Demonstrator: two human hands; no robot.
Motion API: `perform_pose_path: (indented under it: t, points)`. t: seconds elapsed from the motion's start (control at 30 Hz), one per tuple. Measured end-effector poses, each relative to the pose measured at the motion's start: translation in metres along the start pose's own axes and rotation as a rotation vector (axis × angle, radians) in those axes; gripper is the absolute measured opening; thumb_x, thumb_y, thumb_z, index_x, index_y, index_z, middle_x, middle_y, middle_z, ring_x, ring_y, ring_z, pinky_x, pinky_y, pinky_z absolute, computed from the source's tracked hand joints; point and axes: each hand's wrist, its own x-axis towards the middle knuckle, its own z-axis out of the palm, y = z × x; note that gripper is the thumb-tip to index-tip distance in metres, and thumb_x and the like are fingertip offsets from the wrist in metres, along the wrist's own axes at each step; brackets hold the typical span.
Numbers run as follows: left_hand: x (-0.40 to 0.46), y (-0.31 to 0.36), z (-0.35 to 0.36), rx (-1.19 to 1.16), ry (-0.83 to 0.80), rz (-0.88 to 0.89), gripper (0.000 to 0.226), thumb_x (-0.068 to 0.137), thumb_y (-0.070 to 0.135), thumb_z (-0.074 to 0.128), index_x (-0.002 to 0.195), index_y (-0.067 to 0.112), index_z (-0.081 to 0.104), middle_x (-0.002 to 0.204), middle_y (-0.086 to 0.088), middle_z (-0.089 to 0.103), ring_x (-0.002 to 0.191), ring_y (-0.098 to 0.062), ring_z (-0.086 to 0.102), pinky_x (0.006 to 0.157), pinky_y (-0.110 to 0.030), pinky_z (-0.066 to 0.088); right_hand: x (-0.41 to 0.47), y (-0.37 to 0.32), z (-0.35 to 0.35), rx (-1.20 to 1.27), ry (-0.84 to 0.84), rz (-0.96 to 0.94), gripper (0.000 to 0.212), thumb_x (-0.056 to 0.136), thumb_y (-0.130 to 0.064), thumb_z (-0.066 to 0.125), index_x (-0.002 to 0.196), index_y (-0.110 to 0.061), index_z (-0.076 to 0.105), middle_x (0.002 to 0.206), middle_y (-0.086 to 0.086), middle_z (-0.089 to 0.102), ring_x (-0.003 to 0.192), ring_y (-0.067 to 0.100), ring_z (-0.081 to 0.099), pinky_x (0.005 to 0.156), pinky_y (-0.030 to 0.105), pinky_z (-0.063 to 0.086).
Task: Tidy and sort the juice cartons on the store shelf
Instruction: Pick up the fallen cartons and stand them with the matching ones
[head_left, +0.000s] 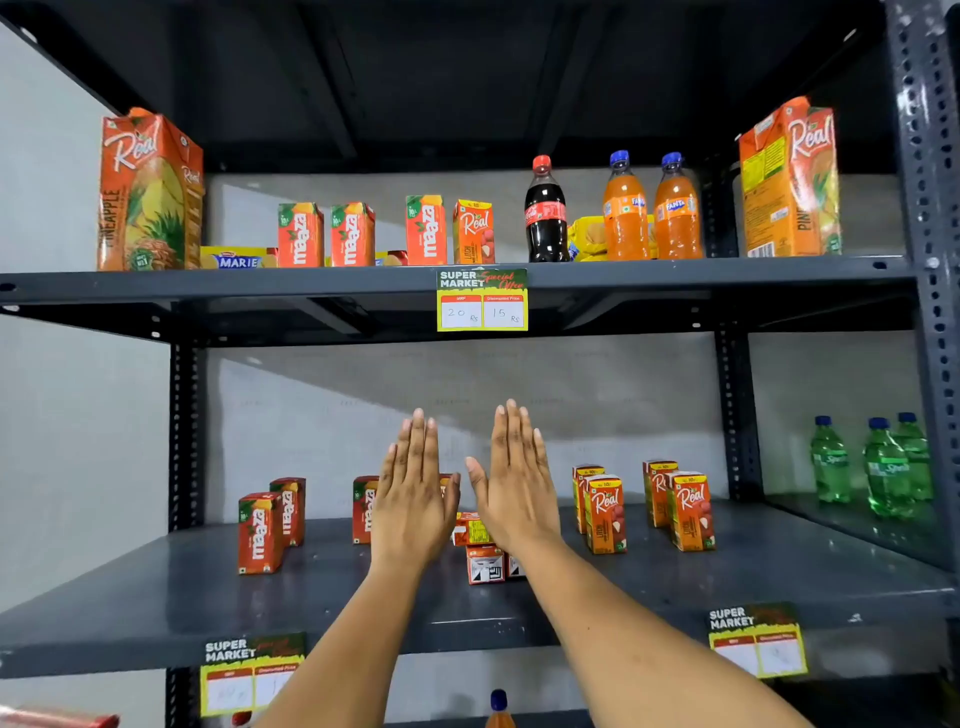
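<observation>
My left hand (413, 493) and my right hand (517, 483) are raised flat over the middle shelf (156, 597), fingers straight, holding nothing. Behind and between them lie small toppled cartons (483, 564), partly hidden. Two red Maaza cartons (260, 532) stand at the left, and another Maaza carton (363, 509) stands just left of my left hand. Several orange Real cartons (605, 512) stand at the right. On the upper shelf stand three small Maaza cartons (300, 235), a small Real carton (474, 231) and two tall Real pineapple cartons (148, 192) at the two ends.
The upper shelf also holds a cola bottle (545, 210), two orange Fanta bottles (626, 208) and Marie biscuit packs (236, 258). Green Sprite bottles (883, 467) stand at the far right of the middle shelf. Price tags (482, 300) hang from the shelf edges.
</observation>
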Motion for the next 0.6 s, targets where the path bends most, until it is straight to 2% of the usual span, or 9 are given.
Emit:
perform_pose_path:
  t: [0.2,0.27,0.33,0.4,0.43,0.47,0.53,0.6]
  points:
    - [0.002,0.0,-0.002,-0.001,0.01,0.021,0.068,0.097,0.04,0.033,0.151,0.008,0.007,0.159,-0.01,0.005,0.146,-0.021,-0.001,0.118,-0.036,0.001,-0.003,0.003,-0.002,0.002,0.009,0.002,0.074,0.096,-0.053,0.01,0.15,-0.008,-0.013,0.16,0.008,-0.016,0.147,0.018,-0.016,0.12,0.032,-0.007]
    - [0.005,0.004,-0.005,-0.015,-0.063,0.001,0.068,0.097,0.043,0.028,0.151,0.009,0.003,0.159,-0.009,0.003,0.146,-0.021,0.0,0.119,-0.036,0.001,0.001,0.006,0.0,0.004,-0.026,0.02,0.072,0.099,-0.047,0.022,0.152,-0.011,-0.01,0.161,0.011,-0.004,0.149,0.022,-0.003,0.121,0.033,0.0]
    - [0.01,0.011,-0.01,-0.16,-0.31,-0.102,0.068,0.099,0.045,0.025,0.151,0.011,-0.001,0.159,-0.01,0.009,0.145,-0.024,0.01,0.117,-0.037,0.009,0.009,0.013,0.004,0.098,-0.197,0.115,0.071,0.099,-0.031,0.04,0.153,-0.017,-0.004,0.157,0.014,0.023,0.142,0.028,0.028,0.118,0.036,0.023]
    - [0.006,0.017,-0.021,-0.423,-0.732,-0.232,0.071,0.1,0.039,0.038,0.152,0.013,-0.003,0.156,-0.013,0.022,0.139,-0.028,0.028,0.112,-0.039,0.023,0.02,0.023,0.004,0.277,-0.543,0.287,0.077,0.096,-0.019,0.048,0.153,-0.021,-0.004,0.151,0.015,0.034,0.13,0.029,0.045,0.108,0.04,0.039]
    - [-0.003,0.019,-0.022,-0.504,-0.896,-0.24,0.076,0.098,0.038,0.046,0.152,0.016,-0.003,0.155,-0.012,0.024,0.138,-0.028,0.031,0.111,-0.039,0.025,0.026,0.029,0.004,0.299,-0.715,0.327,0.081,0.096,-0.019,0.051,0.153,-0.02,-0.006,0.153,0.015,0.032,0.13,0.029,0.044,0.107,0.04,0.039]
    - [-0.015,0.019,-0.022,-0.527,-0.982,-0.223,0.082,0.094,0.043,0.052,0.152,0.019,-0.001,0.156,-0.009,0.022,0.139,-0.027,0.029,0.113,-0.041,0.024,0.031,0.034,0.002,0.28,-0.839,0.339,0.085,0.095,-0.021,0.054,0.152,-0.018,-0.009,0.156,0.015,0.026,0.136,0.03,0.039,0.11,0.04,0.035]
    - [-0.04,0.015,-0.018,-0.45,-1.017,-0.214,0.097,0.082,0.064,0.056,0.152,0.021,0.003,0.159,-0.006,0.013,0.143,-0.026,0.016,0.116,-0.047,0.018,0.034,0.041,0.0,0.231,-0.951,0.316,0.094,0.091,-0.03,0.061,0.153,-0.016,-0.009,0.161,0.011,0.011,0.144,0.03,0.022,0.116,0.042,0.025]
    - [-0.061,0.011,-0.013,-0.241,-1.067,-0.203,0.113,0.073,0.081,0.046,0.152,0.015,0.001,0.16,-0.008,0.003,0.145,-0.025,0.005,0.118,-0.048,0.009,0.032,0.047,0.009,0.261,-1.002,0.338,0.093,0.088,-0.038,0.063,0.154,-0.018,0.0,0.161,0.009,0.009,0.146,0.03,0.019,0.116,0.045,0.024]
